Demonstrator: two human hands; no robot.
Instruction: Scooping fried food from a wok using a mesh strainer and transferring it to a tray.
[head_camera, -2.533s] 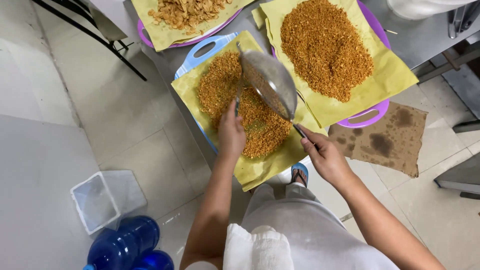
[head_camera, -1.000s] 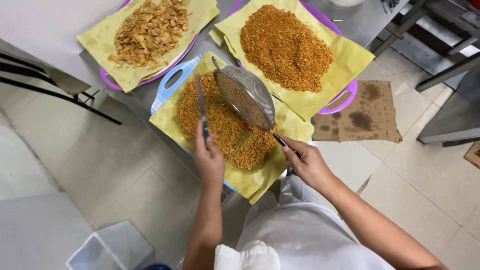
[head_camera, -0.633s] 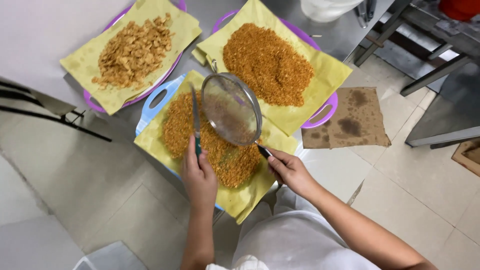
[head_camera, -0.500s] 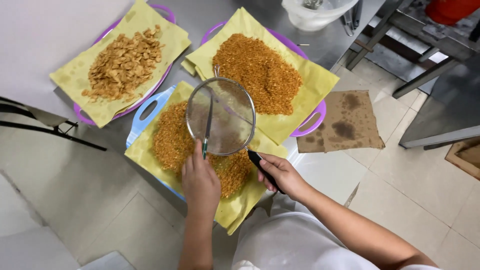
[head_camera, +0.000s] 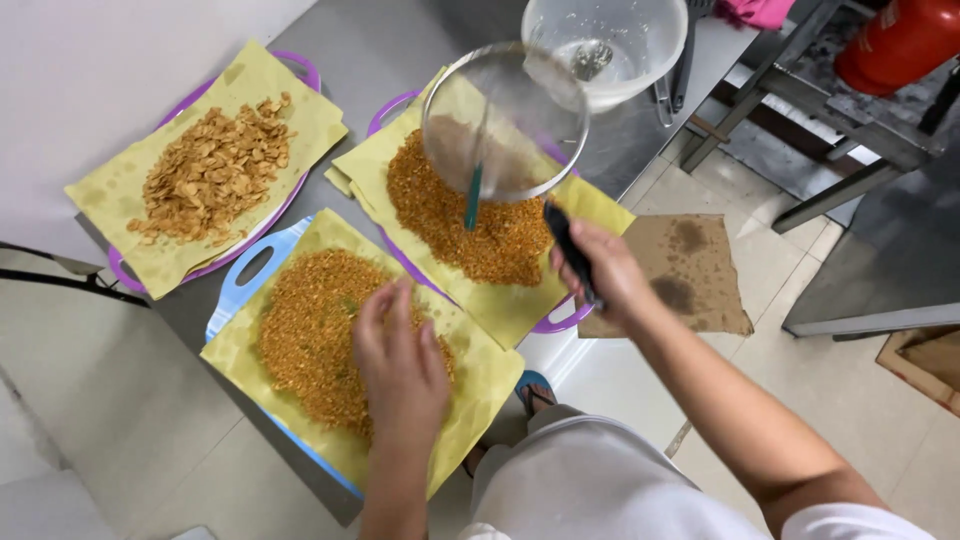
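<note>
My right hand (head_camera: 600, 268) grips the black handle of a round mesh strainer (head_camera: 505, 120), held tilted above a purple tray (head_camera: 560, 322) of fine golden fried crumbs. A teal-handled utensil (head_camera: 473, 195) lies inside the strainer. My left hand (head_camera: 400, 365) holds nothing; its fingers are spread just over the fried crumbs (head_camera: 310, 335) on yellow paper in the blue tray (head_camera: 240, 285) nearest me. I cannot tell whether the fingers touch the crumbs.
A second purple tray (head_camera: 125, 275) at the left holds larger fried flakes on yellow paper. A translucent bowl (head_camera: 610, 40) stands on the steel table behind the strainer. Stained brown cardboard (head_camera: 695, 270) lies on the tiled floor; a metal frame and a red cylinder (head_camera: 900, 40) are at the right.
The strainer has been lifted from above the blue tray up and away over the far purple tray. My left hand let go of the utensil, which now sits in the strainer, and lowered over the crumbs.
</note>
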